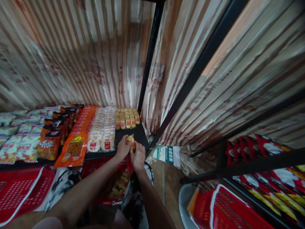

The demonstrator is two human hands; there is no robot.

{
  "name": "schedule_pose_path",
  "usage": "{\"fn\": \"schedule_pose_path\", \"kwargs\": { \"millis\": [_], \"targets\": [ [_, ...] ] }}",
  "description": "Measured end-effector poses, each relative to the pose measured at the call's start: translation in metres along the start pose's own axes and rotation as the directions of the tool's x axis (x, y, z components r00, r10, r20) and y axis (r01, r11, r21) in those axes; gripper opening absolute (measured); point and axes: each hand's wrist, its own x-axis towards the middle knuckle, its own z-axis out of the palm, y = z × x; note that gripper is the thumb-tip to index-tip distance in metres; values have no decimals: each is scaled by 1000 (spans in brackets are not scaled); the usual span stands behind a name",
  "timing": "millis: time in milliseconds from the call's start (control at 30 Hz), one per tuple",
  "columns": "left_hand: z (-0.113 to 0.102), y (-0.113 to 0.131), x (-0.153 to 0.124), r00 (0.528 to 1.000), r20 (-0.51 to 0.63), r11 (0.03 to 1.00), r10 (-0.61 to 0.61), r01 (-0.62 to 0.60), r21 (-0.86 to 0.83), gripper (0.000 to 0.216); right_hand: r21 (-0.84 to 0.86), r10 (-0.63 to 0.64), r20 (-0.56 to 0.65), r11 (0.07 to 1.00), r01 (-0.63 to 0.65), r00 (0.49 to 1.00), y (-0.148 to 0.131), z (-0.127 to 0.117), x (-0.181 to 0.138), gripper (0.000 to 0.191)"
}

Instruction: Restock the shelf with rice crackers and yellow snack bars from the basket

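Observation:
A small yellow snack packet [132,140] with a red label is pinched between both hands above the front edge of the black shelf [121,136]. My left hand [123,147] grips it from the left, fingers closed. On the other side my right hand [138,155] has its fingertips closed on its lower end. Just behind the hands, similar small yellow packets [128,122] stand in tight rows at the shelf's right end. Beneath my arms, a red basket [101,168] holds more yellow packets [120,186].
Left along the shelf lie round white packaged crackers [94,143], a long orange snack bag [73,149], dark orange bags [49,141] and white bags [28,146]. Another red basket [21,190] stands lower left. Black posts [177,98] and a red basket [228,206] are at right.

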Motion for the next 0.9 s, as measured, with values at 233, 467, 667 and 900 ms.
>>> {"fn": "schedule_pose_path", "kwargs": {
  "millis": [233, 467, 667, 900],
  "targets": [
    [11, 9, 9, 999, 20, 994, -25, 27, -107, 34, 78, 105, 7, 991, -106, 994, 6, 4, 14, 39],
    [26, 10, 17, 999, 35, 971, 21, -12, -238, 27, 137, 168, 16, 976, -168, 986, 14, 10, 27, 40],
    [32, 9, 24, 999, 8, 991, 46, -45, -129, 26, 143, 187, 10, 972, -187, 982, 20, 17, 36, 42],
    [37, 11, 33, 998, 48, 996, 45, -42, -73, 30, 169, 187, -32, 969, -179, 982, 29, 26, 51, 42]
  ]
}}
